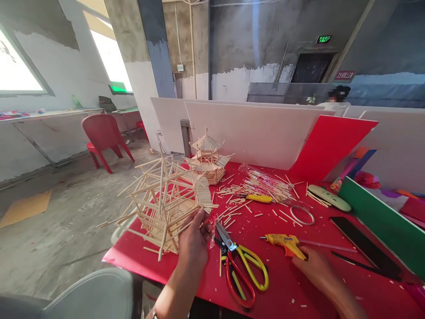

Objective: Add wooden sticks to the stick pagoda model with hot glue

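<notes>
My left hand (193,241) grips the base of a tilted model made of wooden sticks (162,199), held over the left edge of the red table (288,288). My right hand (314,266) lies on the table with its fingers on the handle of a yellow glue gun (286,243); how firmly it holds it I cannot make out. Scissors with red and yellow handles (241,266) lie between my hands. A finished stick pagoda (207,157) stands at the back left of the table.
Loose sticks and a clear bag of sticks (265,184) litter the table, with a yellow-handled knife (257,198), a wire ring (302,215) and a black ruler (363,246). White boards (245,133) and a red board (327,144) stand behind. A red chair (102,137) is at left; a person sits behind the boards.
</notes>
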`<move>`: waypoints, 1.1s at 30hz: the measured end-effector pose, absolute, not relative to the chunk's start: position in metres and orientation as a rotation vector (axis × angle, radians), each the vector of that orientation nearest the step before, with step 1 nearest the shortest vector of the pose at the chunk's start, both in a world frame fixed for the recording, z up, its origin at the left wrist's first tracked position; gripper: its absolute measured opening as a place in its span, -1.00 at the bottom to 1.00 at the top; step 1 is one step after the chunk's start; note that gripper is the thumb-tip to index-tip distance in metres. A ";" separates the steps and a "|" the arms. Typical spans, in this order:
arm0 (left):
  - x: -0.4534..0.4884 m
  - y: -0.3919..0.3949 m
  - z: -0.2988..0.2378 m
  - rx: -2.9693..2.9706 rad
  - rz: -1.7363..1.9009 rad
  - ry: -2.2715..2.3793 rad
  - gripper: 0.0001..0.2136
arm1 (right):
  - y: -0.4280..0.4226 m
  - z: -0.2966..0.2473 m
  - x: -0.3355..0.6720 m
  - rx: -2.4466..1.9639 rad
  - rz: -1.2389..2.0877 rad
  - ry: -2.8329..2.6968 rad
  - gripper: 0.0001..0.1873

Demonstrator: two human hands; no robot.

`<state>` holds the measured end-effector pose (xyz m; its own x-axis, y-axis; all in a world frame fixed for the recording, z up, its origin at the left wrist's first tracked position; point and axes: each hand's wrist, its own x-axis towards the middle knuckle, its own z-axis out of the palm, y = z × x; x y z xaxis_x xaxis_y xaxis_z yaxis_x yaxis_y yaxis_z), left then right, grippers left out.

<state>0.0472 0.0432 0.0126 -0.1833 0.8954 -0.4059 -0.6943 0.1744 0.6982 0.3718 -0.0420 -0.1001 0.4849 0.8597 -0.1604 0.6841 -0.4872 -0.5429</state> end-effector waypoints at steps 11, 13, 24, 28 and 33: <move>0.049 0.042 0.015 0.243 1.439 1.005 -0.92 | -0.035 -0.070 0.344 -2.105 0.719 -1.186 -0.53; 0.049 0.042 0.015 0.246 1.441 1.010 -0.90 | -0.034 -0.058 0.336 -2.081 0.700 -1.162 -0.50; 0.050 0.044 0.013 0.227 1.449 1.030 -0.74 | -0.032 -0.011 0.284 -1.953 0.875 -1.248 -0.49; 0.050 0.043 0.012 0.230 1.454 1.022 -0.69 | -0.031 -0.010 0.277 -1.826 0.920 -1.240 -0.49; 0.050 0.042 0.012 0.224 1.463 1.010 -0.65 | -0.024 -0.022 0.278 -1.710 0.943 -1.187 -0.48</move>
